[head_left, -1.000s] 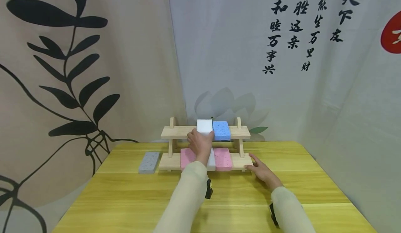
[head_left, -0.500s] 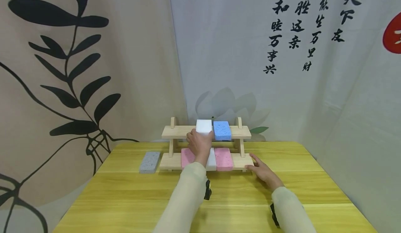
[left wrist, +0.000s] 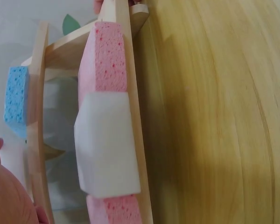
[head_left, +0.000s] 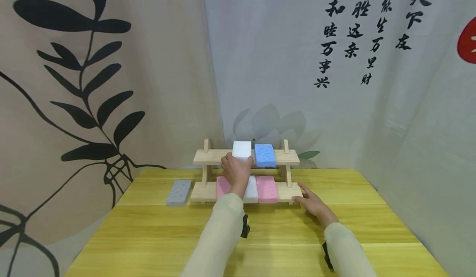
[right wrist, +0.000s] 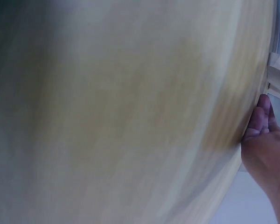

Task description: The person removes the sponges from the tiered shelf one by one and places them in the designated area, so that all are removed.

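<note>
In the head view a two-tier wooden rack [head_left: 208, 157] stands on the table. My left hand [head_left: 237, 170] grips a white sponge block [head_left: 242, 149] at the upper shelf, thumb on its right side and fingers on its left. Just right of it sits a blue sponge [head_left: 265, 155]. The lower shelf bears a pink sponge [head_left: 223, 186], a white block [head_left: 251, 191] and another pink sponge [head_left: 267, 189]; my left wrist partly covers the first two. My right hand [head_left: 312, 203] holds the right end of the lower shelf, with fingertips showing there in the left wrist view.
A grey sponge [head_left: 179, 192] lies flat on the wooden table [head_left: 148, 235], left of the rack. Behind the table hangs a cloth [head_left: 167, 82] printed with dark leaves and writing. Each wrist wears a dark strap.
The white block in my left hand has risen very slightly against the upper shelf. My right hand stays at the shelf end. The whole head view has shifted a little.
</note>
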`<state>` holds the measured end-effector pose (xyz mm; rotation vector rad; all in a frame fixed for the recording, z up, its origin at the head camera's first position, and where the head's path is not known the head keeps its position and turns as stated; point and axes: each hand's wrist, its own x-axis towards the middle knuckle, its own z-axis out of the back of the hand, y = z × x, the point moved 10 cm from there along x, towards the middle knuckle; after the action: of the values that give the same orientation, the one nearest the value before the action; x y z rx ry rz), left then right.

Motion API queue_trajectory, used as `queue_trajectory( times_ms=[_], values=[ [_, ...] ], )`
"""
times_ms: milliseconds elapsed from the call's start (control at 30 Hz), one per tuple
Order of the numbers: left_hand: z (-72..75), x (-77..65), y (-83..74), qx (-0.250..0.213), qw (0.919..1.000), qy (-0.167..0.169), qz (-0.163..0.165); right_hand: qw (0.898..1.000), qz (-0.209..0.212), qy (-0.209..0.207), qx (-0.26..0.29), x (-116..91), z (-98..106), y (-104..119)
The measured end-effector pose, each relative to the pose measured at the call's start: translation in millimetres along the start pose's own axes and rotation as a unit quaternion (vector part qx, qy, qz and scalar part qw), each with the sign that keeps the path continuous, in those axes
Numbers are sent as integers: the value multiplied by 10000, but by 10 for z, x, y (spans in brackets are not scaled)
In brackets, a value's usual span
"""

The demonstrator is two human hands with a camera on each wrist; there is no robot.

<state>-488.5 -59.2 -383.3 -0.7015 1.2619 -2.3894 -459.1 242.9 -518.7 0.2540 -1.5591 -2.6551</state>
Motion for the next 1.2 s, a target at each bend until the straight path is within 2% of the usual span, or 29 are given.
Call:
queue_trajectory(
  times_ms=[367,533,733,1000,1200],
  values=[
    [390,148,-16,-475,9982,-125,-335,9999,18,5,-133,9,-2,16],
    [596,244,37,-507,9980,-72,-370,9999,-102,-18,-29,6,3,2],
    [868,358,95,-564,9965,-142,-597,9999,15,12,-137,-15,-11,52],
    [1154,500,206,-699,9943,-171,-785,9999,91,29,-56,-33,-1,56],
    [1408,649,390,-600,9948,-141,-815,10000,-60,34,39,-44,-14,57]
  ],
)
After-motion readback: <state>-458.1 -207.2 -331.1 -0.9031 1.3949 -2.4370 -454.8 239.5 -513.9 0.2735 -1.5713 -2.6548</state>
